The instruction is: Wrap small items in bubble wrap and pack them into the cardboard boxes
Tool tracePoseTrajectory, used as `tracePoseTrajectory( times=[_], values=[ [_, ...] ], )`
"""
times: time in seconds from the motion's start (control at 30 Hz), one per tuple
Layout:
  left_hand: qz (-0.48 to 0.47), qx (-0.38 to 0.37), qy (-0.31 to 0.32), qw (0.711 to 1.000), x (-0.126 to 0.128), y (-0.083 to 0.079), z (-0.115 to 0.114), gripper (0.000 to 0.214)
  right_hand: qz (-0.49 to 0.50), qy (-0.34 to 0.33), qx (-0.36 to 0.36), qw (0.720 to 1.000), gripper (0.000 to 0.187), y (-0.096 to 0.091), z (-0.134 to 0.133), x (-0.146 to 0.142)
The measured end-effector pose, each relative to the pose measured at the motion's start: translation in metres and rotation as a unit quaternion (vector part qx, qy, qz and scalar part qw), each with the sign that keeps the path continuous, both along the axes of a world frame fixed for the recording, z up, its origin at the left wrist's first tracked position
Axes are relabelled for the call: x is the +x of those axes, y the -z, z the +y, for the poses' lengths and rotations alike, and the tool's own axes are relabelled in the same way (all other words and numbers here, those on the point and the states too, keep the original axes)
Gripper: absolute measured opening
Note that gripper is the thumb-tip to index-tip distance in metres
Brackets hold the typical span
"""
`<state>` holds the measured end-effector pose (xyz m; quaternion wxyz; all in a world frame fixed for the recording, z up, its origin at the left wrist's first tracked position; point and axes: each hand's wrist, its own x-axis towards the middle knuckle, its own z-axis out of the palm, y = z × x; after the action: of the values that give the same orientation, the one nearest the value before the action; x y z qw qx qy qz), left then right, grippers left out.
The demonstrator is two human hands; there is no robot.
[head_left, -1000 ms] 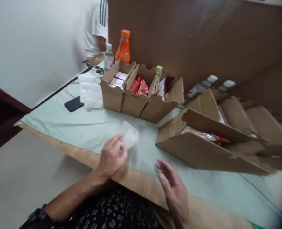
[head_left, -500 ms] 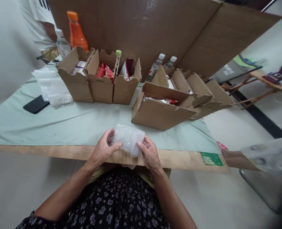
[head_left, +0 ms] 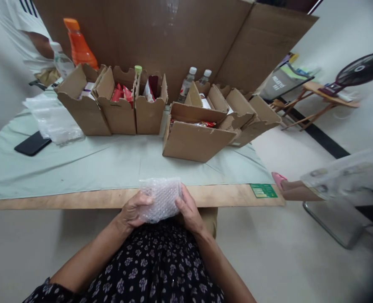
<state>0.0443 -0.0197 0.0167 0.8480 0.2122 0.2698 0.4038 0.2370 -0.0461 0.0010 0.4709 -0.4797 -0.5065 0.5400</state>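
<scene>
The left hand (head_left: 135, 208) and right hand (head_left: 190, 210) are holding the bubble wrap (head_left: 162, 201), fingers (head_left: 146, 199) nearly closed on its sides; slackening either grip would be risking a drop.

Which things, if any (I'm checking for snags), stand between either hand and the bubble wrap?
Nothing visible: the left hand and right hand hold the bubble wrap directly, one at each side. The nearest cardboard box stands beyond it on the table, not in between.
</scene>
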Motion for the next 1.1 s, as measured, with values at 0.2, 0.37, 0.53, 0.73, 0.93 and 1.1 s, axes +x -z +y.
tracePoseTrajectory(
  times=[0.2,0.37,0.53,0.73,0.93,1.1],
  values=[
    [-0.03,0.019,0.01,0.999,-0.019,0.011,-0.012,0.06,0.147,0.131,-0.084,0.977,0.048,0.008,0.008,0.004],
    [0.047,0.013,-0.05,0.998,-0.038,0.009,-0.019,0.051,0.138,0.196,-0.067,0.969,0.037,0.008,0.001,0.025],
    [0.162,0.017,-0.095,0.982,-0.045,0.0,-0.023,0.045,0.121,0.213,-0.058,0.968,0.037,0.012,-0.008,0.03],
    [0.349,0.086,-0.135,0.923,-0.055,-0.003,-0.014,0.041,0.053,0.212,-0.026,0.975,0.038,0.014,-0.003,0.037],
    [0.497,0.176,-0.115,0.842,-0.064,-0.008,0.023,0.036,-0.057,0.177,0.011,0.982,0.036,0.007,0.033,0.039],
    [0.615,0.222,-0.121,0.747,-0.068,0.007,0.064,0.039,-0.147,0.168,0.021,0.975,0.033,0.011,0.083,0.038]
  ],
)
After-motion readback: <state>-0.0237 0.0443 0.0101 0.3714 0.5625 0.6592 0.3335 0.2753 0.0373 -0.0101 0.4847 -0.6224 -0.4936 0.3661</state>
